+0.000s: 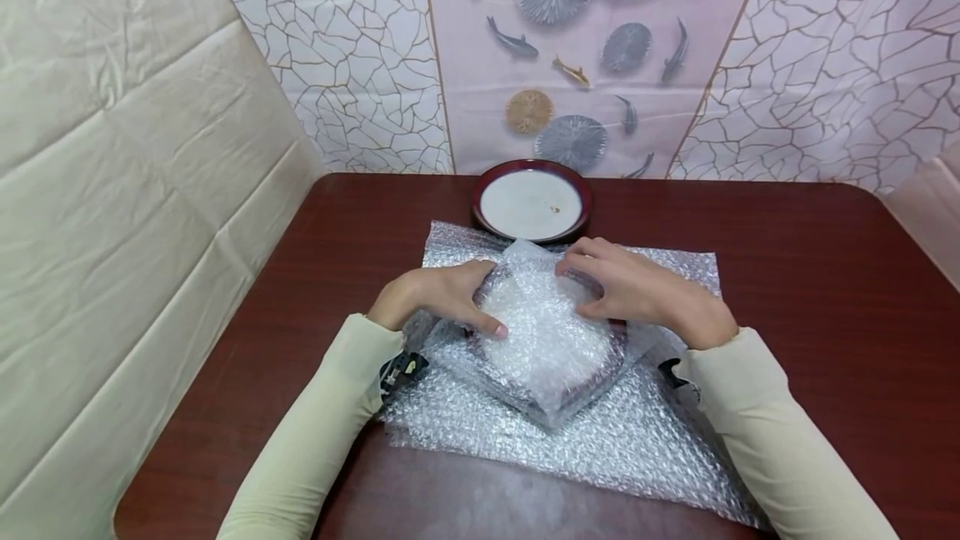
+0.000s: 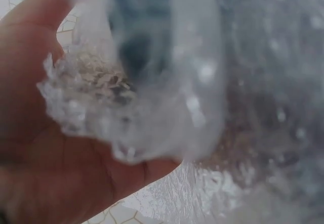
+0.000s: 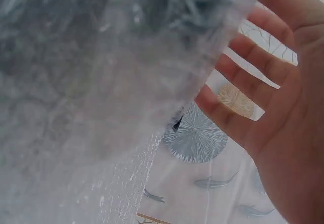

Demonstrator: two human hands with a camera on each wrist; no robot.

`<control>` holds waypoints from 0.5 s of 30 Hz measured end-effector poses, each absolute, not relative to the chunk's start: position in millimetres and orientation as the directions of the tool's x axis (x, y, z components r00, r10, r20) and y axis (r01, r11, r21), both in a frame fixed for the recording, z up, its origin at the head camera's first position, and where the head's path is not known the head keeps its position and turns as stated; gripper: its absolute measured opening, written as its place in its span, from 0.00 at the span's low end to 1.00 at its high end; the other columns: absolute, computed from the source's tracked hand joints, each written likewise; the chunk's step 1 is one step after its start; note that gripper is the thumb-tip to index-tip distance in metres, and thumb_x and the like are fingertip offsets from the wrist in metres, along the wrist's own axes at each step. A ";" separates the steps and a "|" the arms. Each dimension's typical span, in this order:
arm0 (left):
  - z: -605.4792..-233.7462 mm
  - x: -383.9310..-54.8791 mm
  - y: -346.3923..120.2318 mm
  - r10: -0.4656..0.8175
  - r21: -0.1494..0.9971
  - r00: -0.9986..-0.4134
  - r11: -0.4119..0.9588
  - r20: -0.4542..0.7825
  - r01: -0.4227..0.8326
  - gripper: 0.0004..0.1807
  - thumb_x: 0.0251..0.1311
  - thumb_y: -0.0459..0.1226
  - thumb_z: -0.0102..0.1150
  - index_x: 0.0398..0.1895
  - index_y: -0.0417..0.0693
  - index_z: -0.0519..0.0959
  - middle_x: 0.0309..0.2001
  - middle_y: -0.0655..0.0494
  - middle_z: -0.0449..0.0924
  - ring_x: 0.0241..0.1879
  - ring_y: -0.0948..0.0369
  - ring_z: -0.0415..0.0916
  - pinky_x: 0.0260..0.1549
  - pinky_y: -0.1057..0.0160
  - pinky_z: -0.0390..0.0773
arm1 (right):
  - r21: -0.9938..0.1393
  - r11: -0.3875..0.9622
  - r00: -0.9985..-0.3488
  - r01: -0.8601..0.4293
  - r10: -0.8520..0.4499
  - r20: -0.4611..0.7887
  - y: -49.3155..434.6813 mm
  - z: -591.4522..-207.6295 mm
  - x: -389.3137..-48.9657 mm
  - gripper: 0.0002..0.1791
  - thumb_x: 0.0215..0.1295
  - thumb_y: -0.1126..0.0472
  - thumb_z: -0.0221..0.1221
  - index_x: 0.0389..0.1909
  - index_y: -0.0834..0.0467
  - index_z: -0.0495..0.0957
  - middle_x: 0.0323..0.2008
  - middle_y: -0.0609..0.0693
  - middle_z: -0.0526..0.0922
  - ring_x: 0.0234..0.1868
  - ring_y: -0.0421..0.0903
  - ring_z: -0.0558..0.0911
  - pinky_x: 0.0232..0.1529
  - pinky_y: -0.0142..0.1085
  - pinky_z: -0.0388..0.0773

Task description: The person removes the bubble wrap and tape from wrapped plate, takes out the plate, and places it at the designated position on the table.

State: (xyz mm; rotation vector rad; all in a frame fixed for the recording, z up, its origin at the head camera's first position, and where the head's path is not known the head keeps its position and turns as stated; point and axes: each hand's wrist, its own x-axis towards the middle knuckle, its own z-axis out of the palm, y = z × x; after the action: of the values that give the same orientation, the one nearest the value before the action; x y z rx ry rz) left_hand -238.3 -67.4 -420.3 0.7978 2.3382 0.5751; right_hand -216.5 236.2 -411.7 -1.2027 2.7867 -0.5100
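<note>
A plate with a dark red rim and pale middle lies under folded bubble wrap; the layers blur its outline. My left hand holds the wrapped plate's left side, thumb on top of the wrap. At the upper right, my right hand grips it with bent fingers and the thumb lower down. In the left wrist view, crumpled wrap lies against my left palm and fingers. The right wrist view has fingers touching the wrap's edge, some tips hidden behind it.
Beneath the wrapped plate, a large bubble wrap sheet spreads over the dark red-brown table. Just behind stands another plate, pale with a dark red rim, touching or very near the sheet. A patterned wall covering rises at the table's back edge.
</note>
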 end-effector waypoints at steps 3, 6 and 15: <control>-419.8 -236.5 -65.2 0.634 0.548 -0.659 0.745 -0.404 0.380 0.66 0.58 0.60 0.74 0.85 0.40 0.44 0.84 0.43 0.49 0.83 0.51 0.47 0.79 0.53 0.53 | -0.333 0.636 -0.691 -0.696 -0.719 0.072 237.3 -410.7 -216.8 0.21 0.62 0.61 0.75 0.55 0.51 0.83 0.60 0.53 0.78 0.62 0.54 0.75 0.60 0.54 0.76; -419.7 -235.7 -63.0 0.613 0.535 -0.672 0.762 -0.415 0.365 0.68 0.56 0.61 0.75 0.85 0.39 0.43 0.84 0.42 0.49 0.83 0.51 0.47 0.79 0.53 0.53 | -0.332 0.630 -0.684 -0.702 -0.726 0.069 238.2 -408.6 -216.8 0.18 0.63 0.61 0.74 0.53 0.50 0.84 0.61 0.52 0.78 0.63 0.55 0.75 0.59 0.54 0.76; -411.5 -224.9 -55.4 0.544 0.460 -0.713 0.820 -0.442 0.340 0.66 0.59 0.61 0.74 0.85 0.38 0.44 0.84 0.42 0.48 0.83 0.51 0.47 0.79 0.53 0.53 | -0.323 0.609 -0.660 -0.724 -0.749 0.066 241.0 -403.4 -214.5 0.13 0.71 0.59 0.69 0.55 0.50 0.87 0.58 0.50 0.82 0.62 0.53 0.78 0.60 0.54 0.77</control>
State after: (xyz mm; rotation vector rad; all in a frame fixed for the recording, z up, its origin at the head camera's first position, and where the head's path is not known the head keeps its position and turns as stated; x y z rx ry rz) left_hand -224.9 -55.4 -411.5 0.6489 2.4243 0.4677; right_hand -214.5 241.0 -403.4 -1.2607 2.7499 -0.5003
